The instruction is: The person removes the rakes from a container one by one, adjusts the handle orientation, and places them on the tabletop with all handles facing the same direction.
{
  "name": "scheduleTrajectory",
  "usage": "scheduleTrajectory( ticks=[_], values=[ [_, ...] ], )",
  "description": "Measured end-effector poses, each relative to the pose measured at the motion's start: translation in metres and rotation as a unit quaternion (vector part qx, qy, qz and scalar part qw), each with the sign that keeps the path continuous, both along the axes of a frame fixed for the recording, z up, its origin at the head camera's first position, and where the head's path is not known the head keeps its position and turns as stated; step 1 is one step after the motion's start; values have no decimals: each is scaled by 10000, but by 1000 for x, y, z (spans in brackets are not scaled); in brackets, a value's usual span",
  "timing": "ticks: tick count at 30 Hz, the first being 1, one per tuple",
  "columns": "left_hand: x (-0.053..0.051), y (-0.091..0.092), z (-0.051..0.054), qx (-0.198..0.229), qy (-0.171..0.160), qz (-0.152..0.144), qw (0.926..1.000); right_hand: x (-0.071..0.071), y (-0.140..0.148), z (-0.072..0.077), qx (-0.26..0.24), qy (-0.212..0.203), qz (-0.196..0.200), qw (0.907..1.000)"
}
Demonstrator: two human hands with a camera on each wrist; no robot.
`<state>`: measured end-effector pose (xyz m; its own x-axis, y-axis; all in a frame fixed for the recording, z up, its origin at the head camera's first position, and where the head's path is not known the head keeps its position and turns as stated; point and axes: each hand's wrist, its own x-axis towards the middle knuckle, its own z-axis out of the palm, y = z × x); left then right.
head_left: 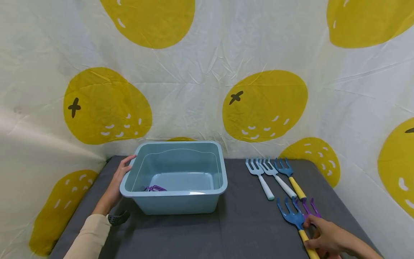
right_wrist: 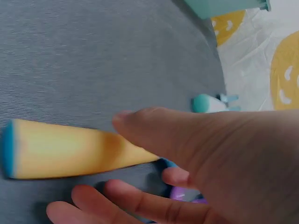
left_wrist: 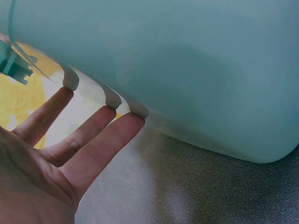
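Observation:
My left hand (head_left: pixel 119 180) rests against the left side of a light blue basin (head_left: pixel 178 205). Its straight fingers (left_wrist: pixel 103 149) touch the basin's outer edge. Over on the right, my right hand (head_left: pixel 330 235) is at a blue hand fork with a yellow handle (head_left: pixel 292 216). In the right wrist view, the thumb (right_wrist: pixel 154 126) lies over the yellow handle (right_wrist: pixel 60 149) and casts a shadow on it, with several loosely extended fingers below. No firm grip shows. A purple fork (head_left: pixel 314 210) lies partly hidden behind that blue fork and my hand.
Two pale blue forks with white handles (head_left: pixel 265 187) (head_left: pixel 284 185) and another blue, yellow-handled fork (head_left: pixel 297 187) lie behind the right hand. Purple prongs (head_left: pixel 156 188) show inside the basin. A lemon-print curtain (head_left: pixel 194 100) surrounds the dark grey tabletop (head_left: pixel 245 230).

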<state>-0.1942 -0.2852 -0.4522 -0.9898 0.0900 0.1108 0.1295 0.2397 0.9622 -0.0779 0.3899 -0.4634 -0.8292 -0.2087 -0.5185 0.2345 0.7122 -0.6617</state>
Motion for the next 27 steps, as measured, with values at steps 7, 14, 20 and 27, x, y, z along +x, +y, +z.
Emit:
scheduleTrajectory(
  ticks=[7, 14, 20, 27],
  values=[
    [1, -1, 1, 7, 50, -3, 10000, -37, -21, 59, 287, 1088, 803, 9904],
    [1, 2, 0, -29, 79, -3, 10000, -83, -67, 119, 852, 3098, 2184, 9214],
    [0, 2, -1, -41, 105, 30, 9999, -129, -123, 153, 486, 3000, 2604, 9164],
    [0, 2, -2, -59, 130, 42, 9999, -175, -203, 162, 435, 2679, 3622, 8917]
  ],
)
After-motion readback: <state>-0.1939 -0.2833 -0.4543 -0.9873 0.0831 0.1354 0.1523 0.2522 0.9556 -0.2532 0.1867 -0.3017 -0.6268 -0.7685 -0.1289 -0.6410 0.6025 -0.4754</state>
